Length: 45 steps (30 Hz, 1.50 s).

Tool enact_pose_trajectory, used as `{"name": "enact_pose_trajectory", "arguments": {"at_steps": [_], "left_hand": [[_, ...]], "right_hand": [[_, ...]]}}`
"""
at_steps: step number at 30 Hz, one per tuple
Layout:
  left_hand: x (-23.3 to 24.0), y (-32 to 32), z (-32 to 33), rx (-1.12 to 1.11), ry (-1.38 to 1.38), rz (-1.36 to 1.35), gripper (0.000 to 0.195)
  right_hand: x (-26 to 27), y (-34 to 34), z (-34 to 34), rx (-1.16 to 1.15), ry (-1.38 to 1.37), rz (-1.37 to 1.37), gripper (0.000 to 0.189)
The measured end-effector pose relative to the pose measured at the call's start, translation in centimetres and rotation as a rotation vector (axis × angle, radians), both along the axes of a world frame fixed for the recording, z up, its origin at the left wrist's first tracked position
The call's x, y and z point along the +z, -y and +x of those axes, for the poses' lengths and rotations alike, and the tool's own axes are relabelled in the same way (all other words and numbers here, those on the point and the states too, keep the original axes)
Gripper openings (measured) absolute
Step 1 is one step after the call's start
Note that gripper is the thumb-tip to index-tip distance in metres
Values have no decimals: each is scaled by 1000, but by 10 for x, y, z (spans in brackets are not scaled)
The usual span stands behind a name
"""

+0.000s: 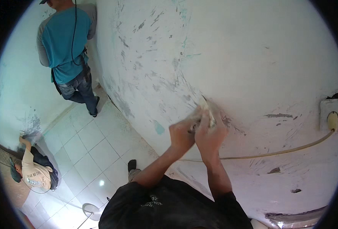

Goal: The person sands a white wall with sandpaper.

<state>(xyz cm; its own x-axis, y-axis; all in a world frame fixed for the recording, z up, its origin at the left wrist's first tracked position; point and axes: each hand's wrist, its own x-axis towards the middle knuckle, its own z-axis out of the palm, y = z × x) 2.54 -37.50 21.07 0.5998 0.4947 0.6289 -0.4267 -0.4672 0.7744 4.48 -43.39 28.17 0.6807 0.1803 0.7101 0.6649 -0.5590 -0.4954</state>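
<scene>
Before me is a white plaster wall (237,71) with grey scuffs and patches. My left hand (183,133) and my right hand (212,130) are close together against it, both blurred. Between them is a pale scraper (205,105), its tip pointing up the wall. Fingers of both hands close around it, hiding much of its body. Something dark and small shows between the hands, too blurred to name. A rough brown-grey patch (228,121) lies just right of my right hand.
A cable (274,155) runs along the wall below my hands to a plug (333,121) in a socket box. One person (65,40) stands at the far corner; another (37,171) is low at the left wall. A round lamp-like disc (90,211) is over the tiled floor (91,160).
</scene>
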Motion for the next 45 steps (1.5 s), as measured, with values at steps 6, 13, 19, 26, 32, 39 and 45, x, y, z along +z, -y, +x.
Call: {"name": "enact_pose_trajectory", "arguments": {"at_steps": [6, 13, 19, 26, 32, 39, 45], "left_hand": [[6, -13, 4, -30, -36, -151, 25], [2, -23, 8, -49, -96, -191, 24], [5, -36, 12, -42, -136, -116, 28], [4, -32, 7, -40, 3, 6, 32], [4, -37, 8, -85, -187, -123, 28], [-4, -27, 10, -142, -67, -201, 25], [5, -38, 14, 15, -31, 34, 24]], "right_hand": [[-2, -12, 8, -6, 53, -30, 24], [0, -19, 7, -6, -84, -42, 22], [-3, -29, 9, -21, -101, -13, 18], [1, -28, 15, 12, 117, 127, 21], [9, -27, 12, -3, -118, -134, 29], [3, -21, 6, -68, 1, -167, 29], [8, -25, 16, -20, 0, -157, 29]]}}
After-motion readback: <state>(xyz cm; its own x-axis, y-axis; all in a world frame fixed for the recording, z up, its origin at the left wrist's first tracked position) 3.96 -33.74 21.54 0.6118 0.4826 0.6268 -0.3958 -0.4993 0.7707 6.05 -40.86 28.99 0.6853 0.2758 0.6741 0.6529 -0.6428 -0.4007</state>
